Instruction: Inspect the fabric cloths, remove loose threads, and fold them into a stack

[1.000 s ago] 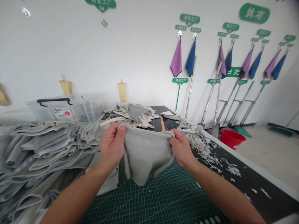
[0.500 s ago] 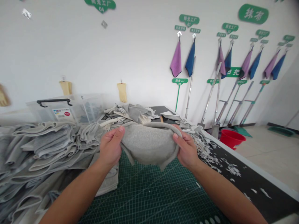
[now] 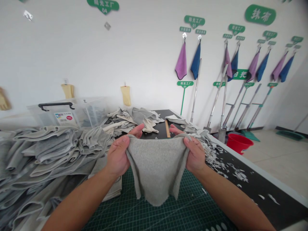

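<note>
A piece of grey fabric (image 3: 157, 163) hangs stretched between my two hands, its top edge pulled nearly straight and its lower edge dangling. My left hand (image 3: 120, 154) pinches the upper left corner with the thumb on top. At the upper right corner, my right hand (image 3: 194, 152) grips the cloth the same way. Some fingers of both hands extend behind the fabric. Below it lies a green cutting mat (image 3: 149, 218) with grid lines.
Stacks of folded grey fabric (image 3: 55, 144) crowd the left side, with a clear plastic box (image 3: 64, 112) behind. Cloth scraps (image 3: 137, 117) and a wooden ruler (image 3: 167, 128) lie at the back. White trimmings (image 3: 214, 157) cover the right. A red bucket (image 3: 239, 142) stands on the floor.
The fabric has opened out downward from a bunched, folded shape and now hangs longer. Both hands have dropped slightly and stretched fingers forward while keeping hold.
</note>
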A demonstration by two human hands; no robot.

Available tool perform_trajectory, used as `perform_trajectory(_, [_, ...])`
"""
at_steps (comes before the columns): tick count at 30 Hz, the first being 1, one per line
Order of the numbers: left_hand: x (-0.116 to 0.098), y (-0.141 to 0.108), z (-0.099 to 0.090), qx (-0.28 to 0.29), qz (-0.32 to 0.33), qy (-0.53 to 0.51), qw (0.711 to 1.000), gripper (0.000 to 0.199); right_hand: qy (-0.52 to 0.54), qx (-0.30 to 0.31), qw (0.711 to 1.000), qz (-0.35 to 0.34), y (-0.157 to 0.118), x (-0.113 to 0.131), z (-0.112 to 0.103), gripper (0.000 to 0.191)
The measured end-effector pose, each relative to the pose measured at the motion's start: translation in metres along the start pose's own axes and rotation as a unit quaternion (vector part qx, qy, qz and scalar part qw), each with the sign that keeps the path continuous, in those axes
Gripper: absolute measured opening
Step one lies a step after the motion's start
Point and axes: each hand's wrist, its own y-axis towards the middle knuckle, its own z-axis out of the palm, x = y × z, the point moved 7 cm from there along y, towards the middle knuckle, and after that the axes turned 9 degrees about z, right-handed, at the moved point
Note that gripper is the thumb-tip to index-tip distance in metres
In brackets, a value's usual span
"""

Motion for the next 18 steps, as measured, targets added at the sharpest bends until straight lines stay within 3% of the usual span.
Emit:
perform_trajectory(3, [0.002,-0.001,0.001,-0.004,-0.029,0.004,1.0,0.037,0.007,0.007,1.0,-0.006,0.0,0.001,0.001,0.023])
perform_trajectory(6, [0.006,-0.002,0.001,-0.007,-0.054,0.001,0.999,0.044,0.024,-0.027,0.999,0.029,0.0,-0.008,-0.005,0.022])
perform_trajectory(10, [0.006,0.001,-0.01,-0.103,-0.003,0.006,0.995,0.029,0.01,-0.077,0.993,0.086,0.001,-0.021,-0.01,0.021])
perform_trajectory(13, [0.009,0.002,-0.02,-0.186,0.029,0.019,0.982,0.022,-0.015,-0.075,0.991,0.112,0.002,-0.026,-0.005,0.019])
perform_trajectory(18, [0.012,0.002,-0.026,-0.2,0.038,0.056,0.977,0.019,-0.064,-0.027,0.99,0.126,0.003,-0.027,0.006,0.02])
